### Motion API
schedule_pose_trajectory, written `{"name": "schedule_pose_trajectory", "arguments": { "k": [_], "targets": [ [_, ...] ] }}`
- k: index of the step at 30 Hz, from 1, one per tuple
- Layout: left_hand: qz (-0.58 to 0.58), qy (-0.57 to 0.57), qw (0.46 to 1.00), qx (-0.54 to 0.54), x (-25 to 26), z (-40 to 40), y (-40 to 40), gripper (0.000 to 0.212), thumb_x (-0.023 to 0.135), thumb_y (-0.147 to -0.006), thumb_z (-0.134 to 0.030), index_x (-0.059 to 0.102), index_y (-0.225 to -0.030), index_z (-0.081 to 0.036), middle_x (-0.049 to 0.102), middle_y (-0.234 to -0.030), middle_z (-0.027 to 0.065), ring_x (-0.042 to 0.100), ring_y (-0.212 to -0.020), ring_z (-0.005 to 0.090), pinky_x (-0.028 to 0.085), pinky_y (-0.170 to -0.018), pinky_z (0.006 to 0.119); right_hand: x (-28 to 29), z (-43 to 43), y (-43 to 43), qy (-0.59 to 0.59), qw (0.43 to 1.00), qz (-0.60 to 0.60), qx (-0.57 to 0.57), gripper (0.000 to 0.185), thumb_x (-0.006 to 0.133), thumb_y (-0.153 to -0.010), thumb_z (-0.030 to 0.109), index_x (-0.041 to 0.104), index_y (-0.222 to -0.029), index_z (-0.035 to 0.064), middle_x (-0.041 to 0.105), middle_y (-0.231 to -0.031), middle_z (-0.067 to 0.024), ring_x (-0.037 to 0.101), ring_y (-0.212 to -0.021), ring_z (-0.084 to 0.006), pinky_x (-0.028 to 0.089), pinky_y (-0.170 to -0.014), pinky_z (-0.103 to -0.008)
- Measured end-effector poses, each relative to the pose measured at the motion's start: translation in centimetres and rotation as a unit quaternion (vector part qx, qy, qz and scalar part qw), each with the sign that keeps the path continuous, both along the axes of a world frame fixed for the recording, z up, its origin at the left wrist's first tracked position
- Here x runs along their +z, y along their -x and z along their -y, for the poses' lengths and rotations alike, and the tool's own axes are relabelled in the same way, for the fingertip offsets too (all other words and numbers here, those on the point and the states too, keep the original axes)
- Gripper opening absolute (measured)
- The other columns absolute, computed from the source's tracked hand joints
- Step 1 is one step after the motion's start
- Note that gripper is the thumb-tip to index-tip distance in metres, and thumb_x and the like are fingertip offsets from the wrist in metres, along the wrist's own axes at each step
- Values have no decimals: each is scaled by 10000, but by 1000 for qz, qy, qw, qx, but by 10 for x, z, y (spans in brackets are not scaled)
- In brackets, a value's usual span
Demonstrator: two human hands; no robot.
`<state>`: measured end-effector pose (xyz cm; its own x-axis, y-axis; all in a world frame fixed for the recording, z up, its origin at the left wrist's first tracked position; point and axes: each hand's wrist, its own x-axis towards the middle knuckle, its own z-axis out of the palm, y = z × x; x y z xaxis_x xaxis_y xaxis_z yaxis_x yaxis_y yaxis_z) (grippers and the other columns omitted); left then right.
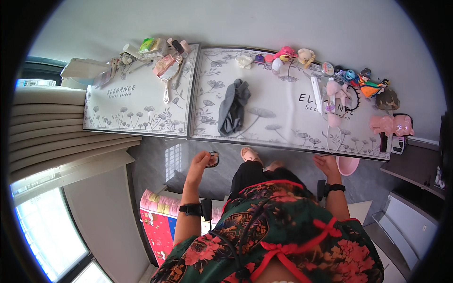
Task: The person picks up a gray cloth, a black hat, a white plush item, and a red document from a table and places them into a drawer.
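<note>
Below the front edge of the table, my left hand [202, 160] grips a small dark-rimmed ring-shaped object [212, 159], too small to identify. My right hand [322, 163] is near the table's front edge at the right, fingers apart, with no held object visible. A crumpled grey cloth [234, 107] lies on the white flower-printed table mat [269, 123]. An ornate hand mirror [166, 86] with a pink item [163, 65] over part of it rests on the left mat [141, 102].
Figurines [368, 83], a white bar-shaped object [316, 94] and a pink bear-shaped item [391, 125] sit at the right. Cosmetics and a tissue pack [147, 45] stand at the back left. A pink basin [348, 165] is below the right edge; a beige curtain [53, 127] hangs left.
</note>
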<state>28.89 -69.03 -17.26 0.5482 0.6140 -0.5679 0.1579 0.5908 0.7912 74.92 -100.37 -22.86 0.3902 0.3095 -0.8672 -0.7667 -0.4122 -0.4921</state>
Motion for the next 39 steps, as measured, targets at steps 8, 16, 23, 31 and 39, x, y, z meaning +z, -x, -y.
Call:
{"name": "schedule_pose_trajectory", "arguments": {
  "k": [8, 16, 23, 31, 39],
  "targets": [
    [-248, -165, 954, 22, -100, -8, 2, 130, 532, -810, -101, 608, -783, 1, 534, -1155, 159, 482, -1118, 263, 434, -836, 330, 3, -5, 14, -34, 999, 24, -12, 483, 482, -804, -21, 276, -1235, 48, 547, -1083, -241, 611, -937, -352, 506, -769, -432],
    [-92, -288, 933, 194, -93, -29, 2, 61, 560, -764, -19, 578, -722, 23, 442, -1023, 75, 501, -928, 191, 467, -773, 295, 7, 1, 9, -6, 999, 36, 23, 635, 481, -809, -8, 153, -1351, 29, 553, -1076, -246, 627, -911, -344, 527, -705, -404],
    [-180, -379, 898, 137, -111, -38, 20, 79, 597, -723, -95, 622, -755, -28, 504, -1008, 127, 483, -973, 291, 404, -866, 360, 3, 5, 7, 22, 994, 51, 94, 615, 449, -825, 9, 163, -1369, 37, 557, -1096, -253, 633, -878, -337, 512, -684, -407],
    [-211, -337, 909, 122, -92, -18, 37, 94, 596, -715, -90, 633, -745, -9, 488, -1179, 130, 508, -1013, 244, 409, -861, 301, -9, 26, 9, 105, 974, 122, 162, 336, 345, -888, 140, 388, -1178, -25, 618, -944, -252, 657, -725, -328, 522, -574, -394],
    [-440, -288, 844, -105, -33, -10, 41, 211, 518, -799, -173, 624, -775, 7, 641, -826, 143, 599, -795, 236, 442, -708, 345, -9, 58, 19, 138, 972, 31, 190, 299, 356, -869, 117, 476, -1076, -63, 622, -938, -239, 662, -744, -334, 537, -552, -378]
  ]
}}
